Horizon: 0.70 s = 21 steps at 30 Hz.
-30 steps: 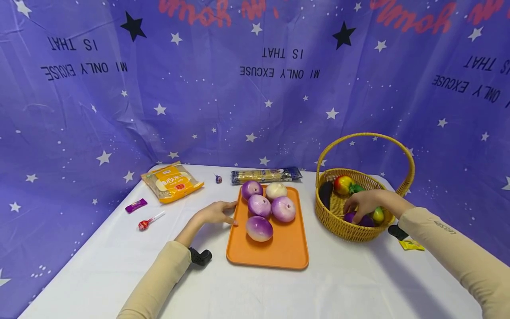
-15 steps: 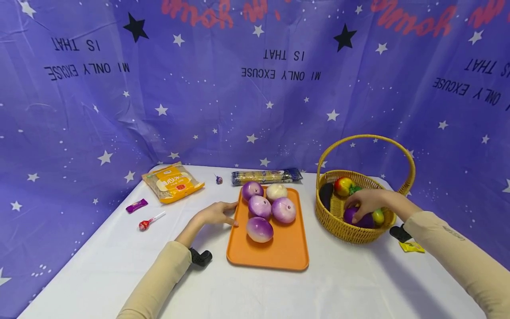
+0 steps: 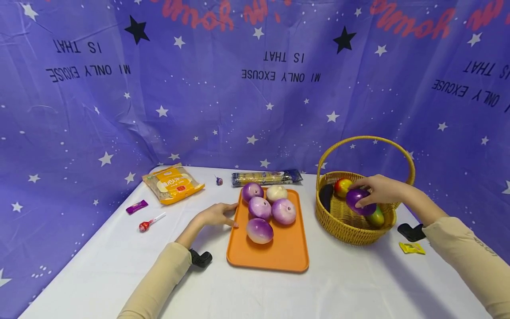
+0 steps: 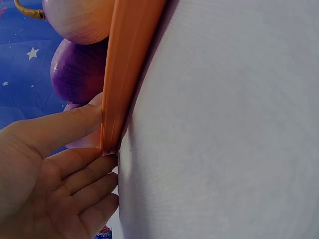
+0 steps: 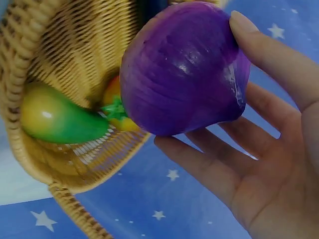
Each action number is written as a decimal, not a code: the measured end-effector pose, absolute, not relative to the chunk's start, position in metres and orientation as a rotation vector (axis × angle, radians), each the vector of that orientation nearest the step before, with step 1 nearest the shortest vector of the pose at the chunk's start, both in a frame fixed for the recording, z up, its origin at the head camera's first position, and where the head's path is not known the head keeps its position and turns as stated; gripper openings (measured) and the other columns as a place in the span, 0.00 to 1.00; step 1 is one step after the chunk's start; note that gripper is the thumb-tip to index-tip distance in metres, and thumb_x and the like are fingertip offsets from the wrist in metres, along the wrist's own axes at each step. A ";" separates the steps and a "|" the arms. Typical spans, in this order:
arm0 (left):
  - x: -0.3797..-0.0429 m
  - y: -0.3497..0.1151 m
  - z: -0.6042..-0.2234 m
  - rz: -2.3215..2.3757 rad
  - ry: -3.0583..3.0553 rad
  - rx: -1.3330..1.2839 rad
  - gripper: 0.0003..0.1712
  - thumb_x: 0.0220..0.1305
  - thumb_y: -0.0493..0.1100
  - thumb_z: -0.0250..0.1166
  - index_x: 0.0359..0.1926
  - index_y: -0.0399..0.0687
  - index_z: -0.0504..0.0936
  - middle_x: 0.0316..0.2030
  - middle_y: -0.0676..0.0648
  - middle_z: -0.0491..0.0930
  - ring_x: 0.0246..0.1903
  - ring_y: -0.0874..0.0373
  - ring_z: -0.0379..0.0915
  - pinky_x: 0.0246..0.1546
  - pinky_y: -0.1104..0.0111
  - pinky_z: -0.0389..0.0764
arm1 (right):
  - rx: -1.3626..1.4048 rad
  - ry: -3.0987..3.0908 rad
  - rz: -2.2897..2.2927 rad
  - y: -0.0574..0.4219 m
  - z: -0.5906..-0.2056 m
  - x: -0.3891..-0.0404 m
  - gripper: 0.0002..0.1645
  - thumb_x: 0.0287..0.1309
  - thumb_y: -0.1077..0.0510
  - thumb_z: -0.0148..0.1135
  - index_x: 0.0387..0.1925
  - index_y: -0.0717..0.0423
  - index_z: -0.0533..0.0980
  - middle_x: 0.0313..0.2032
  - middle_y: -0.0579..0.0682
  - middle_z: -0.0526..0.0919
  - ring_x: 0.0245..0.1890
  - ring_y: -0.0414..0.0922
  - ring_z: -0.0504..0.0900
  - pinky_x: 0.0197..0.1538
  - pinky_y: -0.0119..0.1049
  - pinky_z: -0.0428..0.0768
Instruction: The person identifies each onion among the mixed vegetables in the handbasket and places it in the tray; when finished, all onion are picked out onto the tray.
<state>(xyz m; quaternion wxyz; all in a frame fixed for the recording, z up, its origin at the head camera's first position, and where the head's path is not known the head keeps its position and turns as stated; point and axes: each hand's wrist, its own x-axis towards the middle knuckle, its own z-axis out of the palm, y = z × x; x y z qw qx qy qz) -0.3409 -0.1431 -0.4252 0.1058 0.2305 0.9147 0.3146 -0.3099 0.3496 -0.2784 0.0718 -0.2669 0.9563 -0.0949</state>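
Note:
In the head view my right hand [image 3: 384, 190] holds a deep purple onion [image 3: 360, 201] above the wicker basket [image 3: 346, 230]. The right wrist view shows thumb and fingers round the onion [image 5: 184, 69]. Under it in the basket lie a yellow-green mango-like fruit [image 3: 376, 217], a red-yellow fruit [image 3: 342, 188] and a dark eggplant [image 3: 326, 197]. My left hand [image 3: 215, 214] grips the left rim of the orange tray [image 3: 275, 257], thumb over the edge and fingers against its outer side. Several purple-white onions [image 3: 260, 230] and one whitish onion [image 3: 276, 193] sit on the tray.
Behind the tray lies a noodle pack [image 3: 267, 177]. At left are an orange-yellow food bag [image 3: 173, 184], a purple candy [image 3: 137, 207], a red lollipop [image 3: 145, 225] and a small dark lollipop [image 3: 219, 180]. A yellow candy [image 3: 412, 248] lies right of the basket, whose tall handle [image 3: 366, 137] arches up.
My right hand has taken hold of the purple onion and lifted it up off the basket's bottom, uncovering the yellow-green fruit. My left hand stays at the tray's edge.

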 end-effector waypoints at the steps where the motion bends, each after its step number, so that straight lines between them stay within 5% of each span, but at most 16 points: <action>1: -0.341 -0.143 -0.425 0.930 2.693 0.675 0.47 0.53 0.51 0.74 0.70 0.39 0.64 0.65 0.38 0.67 0.66 0.39 0.59 0.66 0.49 0.58 | -0.808 2.892 -0.292 0.349 -0.276 -0.307 0.36 0.51 0.43 0.71 0.57 0.58 0.76 0.48 0.57 0.81 0.47 0.56 0.79 0.46 0.51 0.82; 21: -0.340 -0.143 -0.425 0.904 2.700 0.701 0.47 0.54 0.50 0.73 0.69 0.37 0.63 0.65 0.37 0.67 0.66 0.39 0.59 0.66 0.49 0.58 | -1.213 3.085 -0.500 0.299 -0.302 -0.250 0.33 0.49 0.47 0.74 0.57 0.54 0.77 0.48 0.49 0.83 0.43 0.45 0.81 0.42 0.42 0.83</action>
